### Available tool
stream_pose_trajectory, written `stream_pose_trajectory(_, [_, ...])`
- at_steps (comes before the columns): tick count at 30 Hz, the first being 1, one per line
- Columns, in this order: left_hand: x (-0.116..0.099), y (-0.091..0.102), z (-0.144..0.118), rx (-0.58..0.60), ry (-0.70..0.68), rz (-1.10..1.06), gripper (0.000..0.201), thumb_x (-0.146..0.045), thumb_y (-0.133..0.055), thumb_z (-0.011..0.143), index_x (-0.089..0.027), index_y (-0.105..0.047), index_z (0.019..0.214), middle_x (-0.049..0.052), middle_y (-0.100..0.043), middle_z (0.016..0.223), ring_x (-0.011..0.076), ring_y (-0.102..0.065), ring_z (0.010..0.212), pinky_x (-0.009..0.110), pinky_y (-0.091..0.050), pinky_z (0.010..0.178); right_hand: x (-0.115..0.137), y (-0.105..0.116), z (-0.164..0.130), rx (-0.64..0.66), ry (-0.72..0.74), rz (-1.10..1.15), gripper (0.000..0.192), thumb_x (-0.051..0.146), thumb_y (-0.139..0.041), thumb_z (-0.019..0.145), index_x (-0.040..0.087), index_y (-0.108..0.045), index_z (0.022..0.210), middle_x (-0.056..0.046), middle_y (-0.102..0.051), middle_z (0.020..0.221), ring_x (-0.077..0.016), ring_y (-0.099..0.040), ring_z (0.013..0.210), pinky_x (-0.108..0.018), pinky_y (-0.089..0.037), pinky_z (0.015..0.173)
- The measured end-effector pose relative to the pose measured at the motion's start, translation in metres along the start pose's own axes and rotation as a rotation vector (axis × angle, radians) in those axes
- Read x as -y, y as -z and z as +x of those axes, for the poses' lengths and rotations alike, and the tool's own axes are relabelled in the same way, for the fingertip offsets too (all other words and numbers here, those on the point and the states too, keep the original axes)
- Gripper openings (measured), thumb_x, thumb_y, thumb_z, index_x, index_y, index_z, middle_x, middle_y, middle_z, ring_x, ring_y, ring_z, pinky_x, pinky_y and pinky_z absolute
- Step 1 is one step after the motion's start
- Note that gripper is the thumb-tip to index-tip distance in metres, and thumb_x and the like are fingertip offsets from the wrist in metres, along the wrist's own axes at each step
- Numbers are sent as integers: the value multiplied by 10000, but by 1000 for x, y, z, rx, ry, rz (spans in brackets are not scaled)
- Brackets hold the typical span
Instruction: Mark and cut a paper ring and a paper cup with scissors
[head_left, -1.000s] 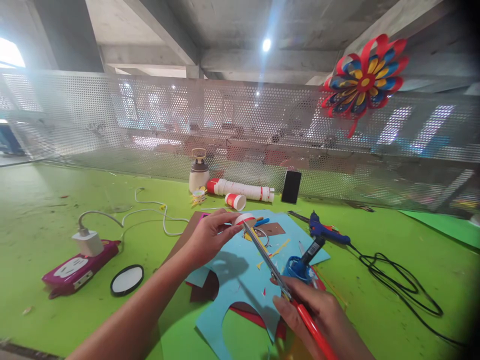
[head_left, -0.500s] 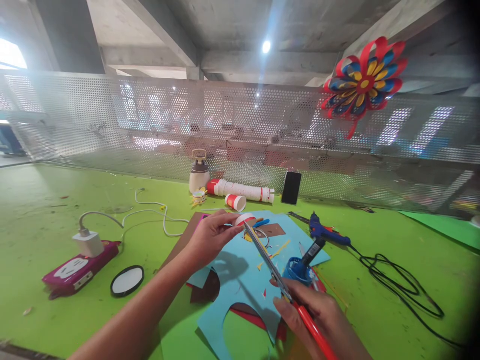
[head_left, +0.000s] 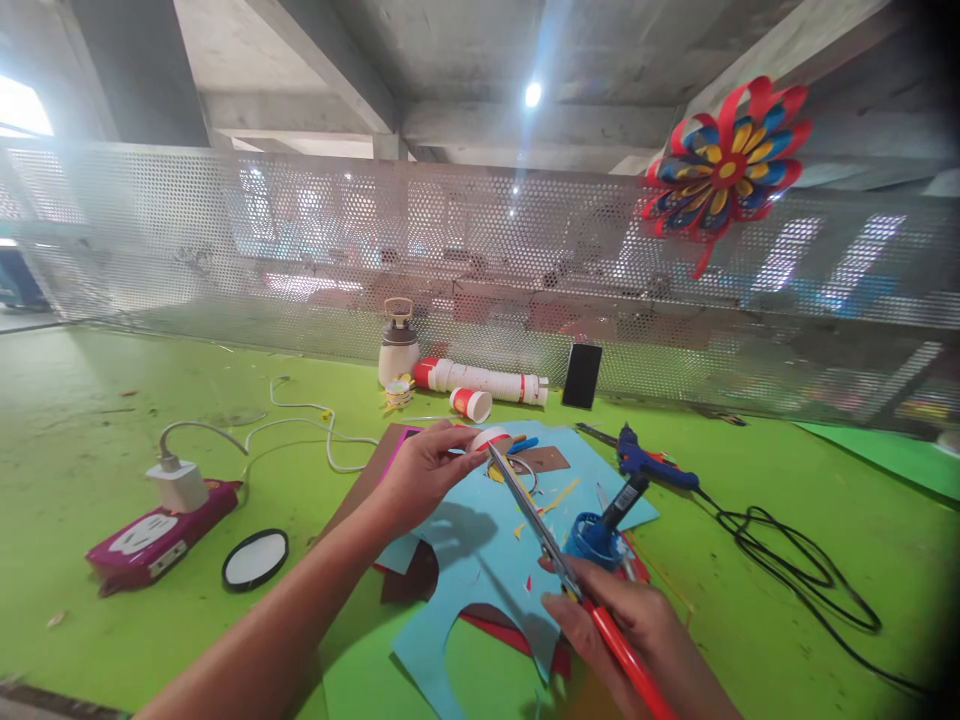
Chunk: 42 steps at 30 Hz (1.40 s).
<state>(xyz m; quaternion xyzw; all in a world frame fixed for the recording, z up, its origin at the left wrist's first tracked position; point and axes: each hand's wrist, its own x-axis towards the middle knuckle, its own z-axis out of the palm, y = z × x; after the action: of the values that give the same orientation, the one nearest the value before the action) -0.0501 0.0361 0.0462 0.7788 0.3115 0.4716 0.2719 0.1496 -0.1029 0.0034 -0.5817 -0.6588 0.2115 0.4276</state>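
Observation:
Between the thumb and fingers of my left hand (head_left: pixel 431 468) is a short white and red piece of paper cup (head_left: pixel 493 439), held above the blue paper. My right hand (head_left: pixel 611 620) is wrapped round the red handles of long scissors (head_left: pixel 536 520). Their blade tips touch or almost touch the near edge of the cup piece; I cannot tell whether they bite into it. Under both hands lies light blue paper (head_left: pixel 450 575) with a round cut-out and small scraps. A blue tub (head_left: pixel 592 542) with a black marker-like stick (head_left: pixel 626 500) stands just beyond my right hand.
A blue glue gun (head_left: pixel 656 465) with a coiled black cord lies right. At the back are stacked paper cups (head_left: pixel 487 382), a single cup (head_left: pixel 471 404), a bottle (head_left: pixel 399 355) and a phone (head_left: pixel 582 376). A purple power strip (head_left: pixel 161 540) and a round black-rimmed disc (head_left: pixel 255 561) sit left.
Almost nothing differs. My right hand and the scissor handles have shifted very slightly left, while my left hand keeps the cup piece in the same place.

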Motion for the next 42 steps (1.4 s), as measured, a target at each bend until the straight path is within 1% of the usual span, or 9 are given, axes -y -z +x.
stream_pose_trajectory(6, [1, 0, 0, 5, 10, -16, 238, -357, -645, 890, -204, -801, 986, 21, -677, 741, 142, -537, 682, 271, -454, 662, 5, 2, 0, 29, -1, 8, 502, 614, -492, 899, 183, -749, 919, 39, -499, 537, -146, -460, 496, -260, -382, 490])
stream_pose_trajectory(12, [11, -1, -1, -14, 54, -67, 267, -401, -667, 872, -191, -794, 978, 46, -706, 821, 167, -608, 760, 301, -478, 713, 7, 5, 4, 56, -67, 2, 450, 598, -542, 866, 204, -747, 941, 20, -587, 584, -166, -526, 538, -259, -422, 516])
stream_pose_trajectory(18, [13, 4, 1, -9, 83, -115, 321, -406, -648, 885, -164, -760, 1064, 97, -755, 1002, 201, -664, 885, 331, -519, 784, 5, 8, 4, 100, -95, 15, 692, 777, -457, 841, 165, -732, 1010, 22, -518, 551, -152, -476, 503, -276, -366, 503])
stream_pose_trajectory(22, [11, 8, 1, 20, 67, -138, 297, -421, -654, 895, -200, -770, 1056, 78, -763, 1030, 203, -676, 929, 327, -523, 825, 4, 10, 3, 144, -168, 96, 834, 881, -402, 783, 148, -715, 1028, 31, -448, 563, -138, -421, 500, -291, -323, 505])
stream_pose_trajectory(25, [12, 10, 0, 48, 46, -169, 280, -408, -647, 912, -235, -764, 1098, 68, -765, 1100, 208, -680, 995, 331, -525, 871, 4, 10, 2, 171, -221, 161, 890, 910, -394, 755, 128, -690, 1060, 30, -463, 536, -140, -437, 489, -296, -342, 509])
stream_pose_trajectory(28, [14, 10, 0, 55, 26, -202, 282, -391, -661, 909, -256, -754, 1138, 63, -761, 1151, 215, -681, 1040, 338, -525, 906, 3, 10, 2, 196, -238, 270, 864, 894, -427, 761, 116, -660, 1057, 16, -510, 525, -138, -487, 470, -283, -380, 497])
stream_pose_trajectory(33, [12, 10, 0, 56, -5, -257, 241, -344, -668, 912, -277, -760, 1124, 38, -761, 1154, 195, -680, 1060, 300, -514, 914, 1, 11, 1, 245, -261, 504, 768, 849, -429, 823, 140, -583, 1075, 83, -456, 452, -97, -426, 354, -232, -349, 406])
stream_pose_trajectory(36, [11, 9, -1, 68, -16, -274, 232, -327, -662, 919, -287, -759, 1126, 27, -759, 1159, 183, -678, 1062, 285, -510, 916, 3, 14, 2, 273, -272, 589, 744, 842, -454, 821, 152, -579, 1068, 91, -460, 431, -100, -448, 347, -223, -374, 398])
stream_pose_trajectory(42, [11, 9, 0, 59, -18, -240, 227, -322, -666, 916, -294, -765, 1118, 20, -763, 1133, 177, -680, 1048, 275, -514, 907, 18, 24, 2, 310, -316, 573, 780, 858, -455, 802, 154, -643, 1079, 38, -533, 447, -151, -561, 397, -254, -425, 419])
